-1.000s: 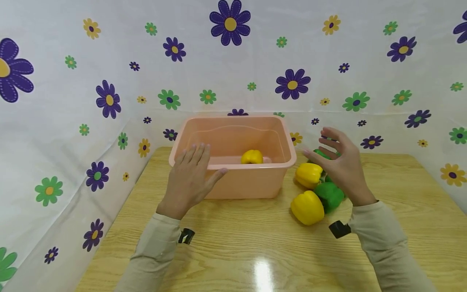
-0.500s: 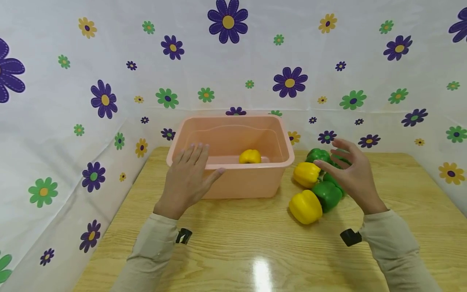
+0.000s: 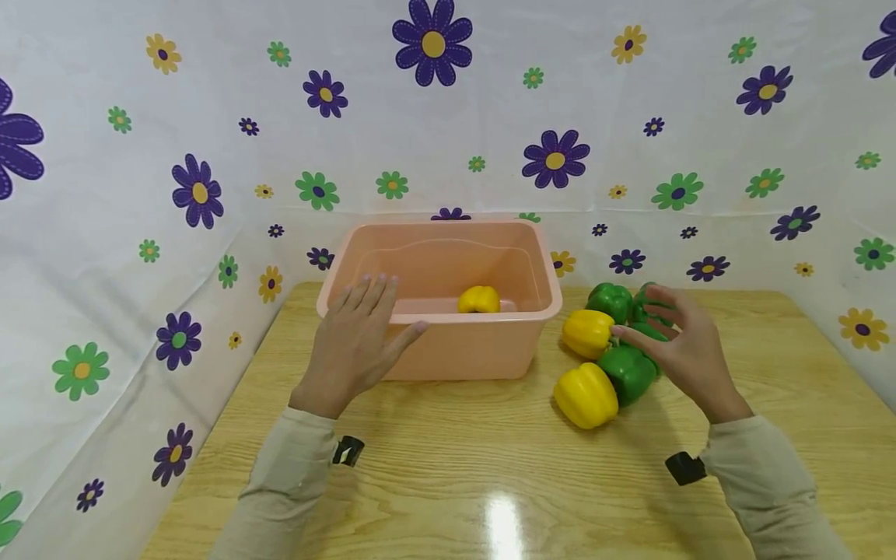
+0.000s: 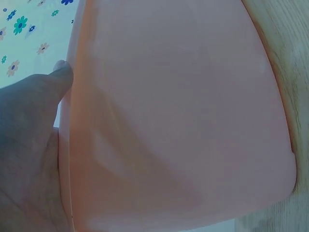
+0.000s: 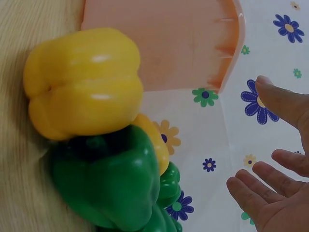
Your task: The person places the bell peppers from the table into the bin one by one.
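L hand (image 3: pixel 350 346): fingers straight, at tub (image 3: pixel 476 350) rim. 1 yellow pepper (image 3: pixel 479 299) inside. Loose peppers (image 3: pixel 628 375) R of tub. R hand (image 3: pixel 693 356): fingers part-bent, holding nil, near them. Step, est.: reach; next prob. needs pepper grip.

I operate at a staged tabletop station: a wood-grain table (image 3: pixel 434 451) bordered at rear and sides by white flower-printed sheeting (image 3: pixel 434 132). Black wrist units (image 3: pixel 686 468) indicate a recording set-up. Building type: not determinable.
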Motion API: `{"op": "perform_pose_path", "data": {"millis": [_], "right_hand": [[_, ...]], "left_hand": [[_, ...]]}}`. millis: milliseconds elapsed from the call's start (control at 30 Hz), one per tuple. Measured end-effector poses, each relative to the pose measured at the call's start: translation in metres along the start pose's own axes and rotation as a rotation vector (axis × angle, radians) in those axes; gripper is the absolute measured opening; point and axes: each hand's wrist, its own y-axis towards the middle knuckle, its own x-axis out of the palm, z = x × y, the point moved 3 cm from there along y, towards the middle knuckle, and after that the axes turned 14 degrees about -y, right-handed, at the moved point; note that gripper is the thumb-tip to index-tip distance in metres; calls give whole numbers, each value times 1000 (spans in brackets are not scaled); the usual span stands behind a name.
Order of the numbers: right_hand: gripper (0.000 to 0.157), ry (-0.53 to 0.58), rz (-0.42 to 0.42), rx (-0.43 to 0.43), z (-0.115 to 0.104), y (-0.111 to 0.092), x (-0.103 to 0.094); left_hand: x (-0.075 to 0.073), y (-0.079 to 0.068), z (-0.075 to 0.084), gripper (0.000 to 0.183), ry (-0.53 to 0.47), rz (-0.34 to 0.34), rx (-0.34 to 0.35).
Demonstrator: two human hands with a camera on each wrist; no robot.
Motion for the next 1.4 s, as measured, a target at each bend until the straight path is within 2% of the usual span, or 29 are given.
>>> {"op": "perform_pose_path", "data": {"millis": [167,400,567,800,1033,1400], "right_hand": [[74,-31,-41,12,8,-6,3],[83,-80,-109,58,18,-14,9],[82,-90,-132,52,21,-19,17],[78,-90,-132,19,13,-29,27],[79,-81,-198,-5,6,-37,37],[81,-81,-225,-9,-4,-43,44]], "left_hand": [[1,-1,-1,88,-4,11,-2],[3,-2,-2,87,-5,31,7],[2,-3,-1,87,-6,30,1],[3,-3,0,87,-4,25,-1],[3,-3,-1,87,-2,44,6],[6,-3,-2,88,-7,47,10]]}}
